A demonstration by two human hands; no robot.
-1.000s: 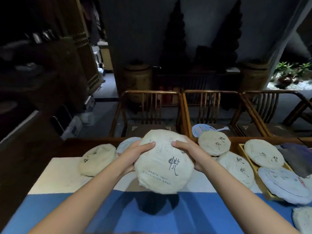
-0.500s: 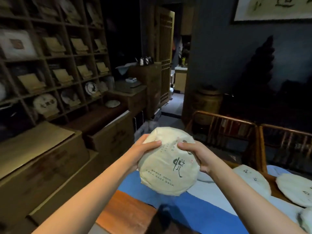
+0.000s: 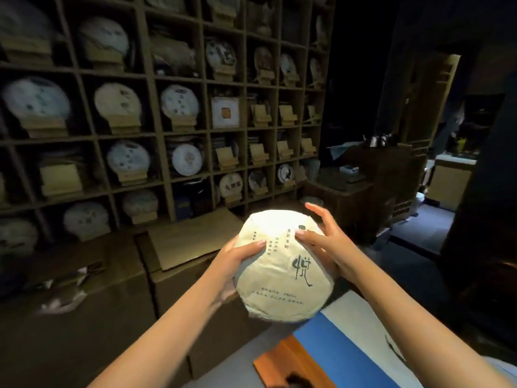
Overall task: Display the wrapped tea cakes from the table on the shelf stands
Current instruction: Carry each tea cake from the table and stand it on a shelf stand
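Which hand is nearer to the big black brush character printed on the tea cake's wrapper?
Right. The right hand grips the wrapped tea cake at its right edge, just above and beside the black character. The left hand holds the opposite, left edge, farther from it.

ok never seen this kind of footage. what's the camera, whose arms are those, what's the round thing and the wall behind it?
There is no robot here. One wide-angle camera sits on a person's head and looks forward and down, so the two bare arms entering from below are the wearer's own.

The left hand and right hand grip a wrapped tea cake, a round disc in pale paper printed with dark characters, held in the air by its opposite edges.

Behind it is a wooden grid shelf. Many cubbies already show a cake propped on a small stand; some stands, like this empty stand, hold nothing.

At the bottom right is a table corner with a blue cloth.
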